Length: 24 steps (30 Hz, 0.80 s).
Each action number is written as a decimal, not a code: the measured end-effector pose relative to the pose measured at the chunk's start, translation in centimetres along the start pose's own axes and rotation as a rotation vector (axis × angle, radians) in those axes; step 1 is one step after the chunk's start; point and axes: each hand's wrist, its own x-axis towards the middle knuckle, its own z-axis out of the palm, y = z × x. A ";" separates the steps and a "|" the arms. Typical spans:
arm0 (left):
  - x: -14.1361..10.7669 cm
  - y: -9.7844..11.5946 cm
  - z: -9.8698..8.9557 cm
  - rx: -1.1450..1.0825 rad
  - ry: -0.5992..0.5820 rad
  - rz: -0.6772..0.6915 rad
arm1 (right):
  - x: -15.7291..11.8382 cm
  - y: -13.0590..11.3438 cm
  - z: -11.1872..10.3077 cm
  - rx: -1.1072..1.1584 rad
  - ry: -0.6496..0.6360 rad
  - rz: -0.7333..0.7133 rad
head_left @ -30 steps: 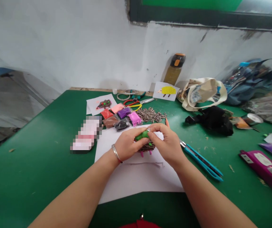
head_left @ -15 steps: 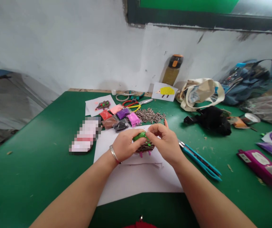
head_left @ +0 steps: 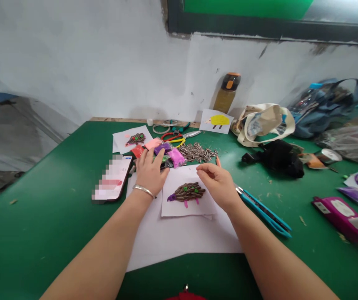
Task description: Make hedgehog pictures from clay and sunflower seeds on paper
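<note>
Left hand (head_left: 149, 174): fingers spread, unclenched, over coloured packets (head_left: 177, 157); a sideways sweep could scatter them. Seed-covered hedgehog (head_left: 189, 193) lies on white paper (head_left: 179, 209) between the hands. Right hand (head_left: 219, 183), just beside it: fingertips together, contents undeterminable; a lowered wrist could dislodge seeds.

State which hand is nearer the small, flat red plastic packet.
Left. The left hand is close beside the packet; the right hand is farther off, to its right.

Hedgehog picture (head_left: 189, 192) is lying on some paper (head_left: 179, 239), phone (head_left: 117, 183) is hanging out left, packets (head_left: 176, 157) and seeds (head_left: 197, 152) are sitting behind it.
</note>
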 end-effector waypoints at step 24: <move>0.2 -0.1 0.8 0.008 -0.112 -0.020 | 7.2 -0.2 5.4 -0.805 -0.262 -0.075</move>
